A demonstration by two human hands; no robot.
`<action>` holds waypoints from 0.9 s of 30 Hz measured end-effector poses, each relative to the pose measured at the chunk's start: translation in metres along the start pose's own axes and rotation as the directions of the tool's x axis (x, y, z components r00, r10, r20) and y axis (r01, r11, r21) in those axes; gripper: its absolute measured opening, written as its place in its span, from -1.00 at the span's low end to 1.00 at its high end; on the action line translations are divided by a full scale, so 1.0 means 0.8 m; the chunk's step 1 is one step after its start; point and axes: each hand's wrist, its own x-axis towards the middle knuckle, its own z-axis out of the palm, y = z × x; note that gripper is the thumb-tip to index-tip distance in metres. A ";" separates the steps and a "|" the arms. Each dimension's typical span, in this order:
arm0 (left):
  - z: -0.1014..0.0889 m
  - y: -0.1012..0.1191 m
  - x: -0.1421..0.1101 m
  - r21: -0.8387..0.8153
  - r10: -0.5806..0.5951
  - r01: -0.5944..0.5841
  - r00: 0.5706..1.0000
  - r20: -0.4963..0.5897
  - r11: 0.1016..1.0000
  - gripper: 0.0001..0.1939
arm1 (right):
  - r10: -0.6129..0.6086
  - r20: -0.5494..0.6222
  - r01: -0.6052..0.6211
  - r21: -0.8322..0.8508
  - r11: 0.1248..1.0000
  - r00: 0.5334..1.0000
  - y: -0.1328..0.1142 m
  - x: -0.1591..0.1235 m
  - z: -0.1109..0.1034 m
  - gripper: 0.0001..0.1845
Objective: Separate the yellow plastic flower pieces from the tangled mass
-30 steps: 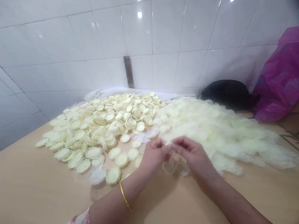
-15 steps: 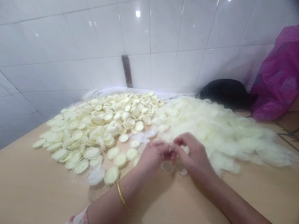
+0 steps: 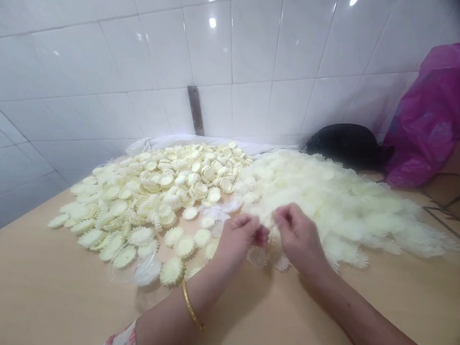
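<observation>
My left hand (image 3: 237, 243) is closed in a pinch over the front middle of the table, thumb against the curled fingers. A short gap to its right, my right hand (image 3: 302, 241) pinches too, its fingertips turned toward the left hand. What either one holds is too fine or too hidden to make out. Just below and between them lie pale round pieces with scalloped edges (image 3: 257, 256). A heap of cream-coloured scalloped discs (image 3: 167, 182) spreads behind and to the left. Beyond my right hand lies a pile of thin, gauzy pale yellow scalloped pieces (image 3: 334, 202).
A crumpled clear plastic bag (image 3: 148, 270) lies by the front of the disc heap. A black rounded object (image 3: 342, 142) and a magenta plastic bag (image 3: 431, 116) stand at the back right. White cloth or plastic (image 3: 180, 139) runs along the tiled wall (image 3: 146, 52).
My hands have moved apart: the fingertips were together half a second ago, and now a small gap lies between them. The heaps look the same.
</observation>
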 end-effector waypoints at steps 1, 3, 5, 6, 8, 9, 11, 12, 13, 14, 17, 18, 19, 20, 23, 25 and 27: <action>-0.002 0.002 0.001 0.030 0.015 -0.015 0.999 -0.031 0.999 -0.78 | 0.019 -0.031 -0.019 -0.008 1.000 0.999 0.001 0.003 -0.003 -0.80; -0.007 0.006 0.004 0.039 0.035 -0.032 0.995 -0.096 0.999 -0.79 | 0.093 -0.096 -0.092 0.012 0.996 0.991 0.003 0.009 -0.011 -0.80; -0.012 0.010 0.009 -0.010 0.028 -0.030 0.990 -0.137 1.000 -0.84 | 0.151 -0.122 -0.144 0.063 0.988 0.981 0.003 0.012 -0.018 -0.80; -0.014 0.011 0.010 -0.044 0.009 -0.016 0.990 -0.142 0.999 -0.86 | 0.152 -0.108 -0.143 0.087 0.986 0.982 0.002 0.013 -0.019 -0.80; -0.015 0.012 0.012 -0.120 -0.057 0.043 0.992 -0.114 0.992 -0.91 | 0.113 -0.018 -0.110 0.133 0.985 0.993 -0.003 0.010 -0.019 -0.81; -0.014 0.011 0.012 -0.153 -0.094 0.080 0.992 -0.087 0.985 -0.91 | 0.091 0.041 -0.096 0.156 0.983 0.995 -0.006 0.008 -0.017 -0.81; -0.013 0.011 0.011 -0.195 -0.136 0.128 0.990 -0.028 0.973 -0.87 | 0.067 0.141 -0.092 0.184 0.979 0.988 -0.012 0.003 -0.013 -0.82; -0.012 0.011 0.010 -0.205 -0.140 0.136 0.990 -0.010 0.969 -0.84 | 0.064 0.171 -0.096 0.188 0.978 0.983 -0.013 0.001 -0.011 -0.82; -0.011 0.011 0.008 -0.212 -0.141 0.137 0.990 -0.002 0.968 -0.82 | 0.063 0.188 -0.099 0.186 0.978 0.980 -0.014 -0.001 -0.010 -0.82; -0.011 0.012 0.008 -0.223 -0.144 0.140 0.990 -0.001 0.965 -0.81 | 0.062 0.193 -0.097 0.179 0.979 0.979 -0.014 -0.001 -0.009 -0.83; -0.009 0.015 0.006 -0.287 -0.179 0.173 0.984 0.005 0.942 -0.81 | 0.049 0.175 -0.075 0.145 0.987 0.983 -0.010 -0.001 -0.008 -0.84; -0.009 0.016 0.005 -0.301 -0.184 0.183 0.983 0.023 0.936 -0.81 | 0.041 0.169 -0.064 0.133 0.989 0.985 -0.008 -0.001 -0.007 -0.85; -0.008 0.016 0.005 -0.305 -0.180 0.186 0.983 0.046 0.934 -0.81 | 0.029 0.167 -0.051 0.126 0.991 0.986 -0.007 -0.002 -0.006 -0.87; -0.007 0.015 0.005 -0.304 -0.170 0.182 0.983 0.064 0.935 -0.80 | 0.017 0.170 -0.039 0.126 0.991 0.985 -0.007 -0.002 -0.005 -0.89; -0.006 0.011 0.005 -0.285 -0.131 0.143 0.990 0.060 0.948 -0.79 | -0.012 0.194 -0.020 0.163 0.986 0.981 -0.008 -0.004 -0.003 -0.94; -0.006 0.009 0.006 -0.268 -0.097 0.102 0.995 0.030 0.958 -0.78 | -0.009 0.203 -0.036 0.213 0.976 0.979 -0.010 -0.004 -0.003 -0.95; -0.006 0.008 0.006 -0.251 -0.062 0.065 0.998 0.017 0.966 -0.78 | 0.035 0.189 -0.085 0.268 0.959 0.981 -0.012 -0.003 -0.004 -0.91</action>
